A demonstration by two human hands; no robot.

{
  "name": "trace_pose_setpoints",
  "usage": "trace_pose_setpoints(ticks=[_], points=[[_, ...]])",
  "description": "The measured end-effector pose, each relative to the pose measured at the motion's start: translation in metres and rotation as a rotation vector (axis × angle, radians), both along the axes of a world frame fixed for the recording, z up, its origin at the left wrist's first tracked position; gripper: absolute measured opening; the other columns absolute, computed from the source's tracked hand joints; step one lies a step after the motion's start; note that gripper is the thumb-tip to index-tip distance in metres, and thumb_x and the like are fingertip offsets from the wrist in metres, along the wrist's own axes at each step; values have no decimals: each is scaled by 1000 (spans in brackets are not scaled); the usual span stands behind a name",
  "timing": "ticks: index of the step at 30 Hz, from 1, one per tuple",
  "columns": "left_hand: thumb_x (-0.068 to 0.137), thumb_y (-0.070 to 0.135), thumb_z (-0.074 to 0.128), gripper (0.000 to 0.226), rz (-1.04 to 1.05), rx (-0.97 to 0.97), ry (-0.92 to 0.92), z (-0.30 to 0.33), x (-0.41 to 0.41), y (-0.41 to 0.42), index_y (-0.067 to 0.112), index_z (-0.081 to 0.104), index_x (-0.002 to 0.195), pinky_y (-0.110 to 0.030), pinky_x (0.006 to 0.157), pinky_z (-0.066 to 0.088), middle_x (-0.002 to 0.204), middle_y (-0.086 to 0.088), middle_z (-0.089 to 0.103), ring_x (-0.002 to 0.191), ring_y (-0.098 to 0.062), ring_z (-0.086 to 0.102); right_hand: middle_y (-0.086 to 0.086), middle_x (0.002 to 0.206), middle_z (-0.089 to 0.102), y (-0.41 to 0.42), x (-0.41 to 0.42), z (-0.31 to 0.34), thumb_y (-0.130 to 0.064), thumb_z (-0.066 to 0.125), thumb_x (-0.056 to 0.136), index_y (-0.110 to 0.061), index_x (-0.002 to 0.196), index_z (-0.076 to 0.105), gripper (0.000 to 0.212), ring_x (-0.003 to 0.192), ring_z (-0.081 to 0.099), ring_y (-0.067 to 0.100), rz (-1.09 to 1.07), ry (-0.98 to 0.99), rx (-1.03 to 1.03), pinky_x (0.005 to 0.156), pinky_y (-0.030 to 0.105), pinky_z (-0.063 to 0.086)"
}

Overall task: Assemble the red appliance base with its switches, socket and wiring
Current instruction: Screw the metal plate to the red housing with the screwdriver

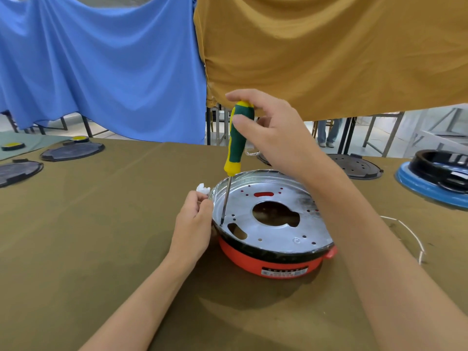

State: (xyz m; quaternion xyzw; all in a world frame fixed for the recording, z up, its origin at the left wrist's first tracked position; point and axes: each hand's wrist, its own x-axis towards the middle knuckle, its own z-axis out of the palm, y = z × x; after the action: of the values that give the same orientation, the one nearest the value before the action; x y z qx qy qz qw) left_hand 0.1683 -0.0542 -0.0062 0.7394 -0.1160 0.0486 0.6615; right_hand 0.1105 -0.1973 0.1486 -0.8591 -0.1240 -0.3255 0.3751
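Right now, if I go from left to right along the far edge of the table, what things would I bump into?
Yellow disc → black lid → screwdriver → holed black plate → black ring on blue base.

Your table is covered with an olive-brown cloth. The red base sits on it right in front of you. A white wire curls on the cloth to its right. Two black round lids lie at the far left, another at the far right, and beside that a black ring on a blue disc.
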Motion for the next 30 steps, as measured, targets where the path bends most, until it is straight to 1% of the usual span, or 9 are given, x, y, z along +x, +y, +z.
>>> trace_pose_setpoints(ticks=[4,6,9,12,15,18,21,25,30], points=[[92,20,45,13,-6,21,-10,1,1,1,16,56,86,-38,61,39,71,-1,55,65,-18,47,-6,95,59,-4,-3,1,-33,68,92,-21,115,63,27,72,46,2,-21,-46,-27,70,20,40],[92,19,45,13,6,31,-25,2,1,1,13,56,88,-39,63,41,73,0,58,67,-18,49,-3,100,60,-4,-2,1,-36,65,94,-21,118,64,28,73,46,1,-43,-46,-39,71,18,38],[92,18,45,13,14,37,-19,1,1,1,13,55,87,-39,62,40,70,-1,54,63,-17,46,-7,105,59,-5,-1,2,-25,55,99,-17,127,62,30,72,48,-4,-29,-21,12,66,8,37],[91,19,45,13,14,38,-20,2,1,1,12,56,88,-39,61,41,68,-1,56,62,-17,47,-13,91,57,-5,-2,3,-17,54,99,-16,126,62,29,65,51,-1,14,-5,42,58,11,42],[91,20,45,14,7,43,-21,3,0,1,11,56,88,-38,58,40,68,-2,55,60,-16,46,-6,92,57,-3,0,1,-31,65,94,-20,116,65,25,75,49,5,-35,-73,-24,69,20,42],[92,20,45,14,3,33,-9,3,-1,1,10,55,90,-36,56,40,67,-3,54,58,-15,46,-5,87,51,4,3,-2,-42,65,92,-19,110,65,29,72,44,3,-129,-140,-84,65,12,35],[92,18,45,14,8,22,6,3,-2,0,10,55,91,-35,54,39,68,-4,54,57,-14,46,-8,98,55,6,5,-2,-32,54,100,-15,124,61,31,71,44,-4,-105,-94,-73,67,9,33],[93,17,44,13,1,8,16,4,-3,-1,8,54,92,-35,54,40,70,-6,53,58,-15,46,-14,90,55,2,2,-2,-20,56,98,-19,128,59,31,63,46,-3,-3,-51,33,66,13,37],[94,16,44,13,-2,1,19,5,-5,-1,8,53,92,-36,55,42,72,-7,53,60,-17,47,-4,88,52,10,5,-7,-44,67,90,-18,107,62,31,70,43,4,-174,-167,-83,64,18,34]])
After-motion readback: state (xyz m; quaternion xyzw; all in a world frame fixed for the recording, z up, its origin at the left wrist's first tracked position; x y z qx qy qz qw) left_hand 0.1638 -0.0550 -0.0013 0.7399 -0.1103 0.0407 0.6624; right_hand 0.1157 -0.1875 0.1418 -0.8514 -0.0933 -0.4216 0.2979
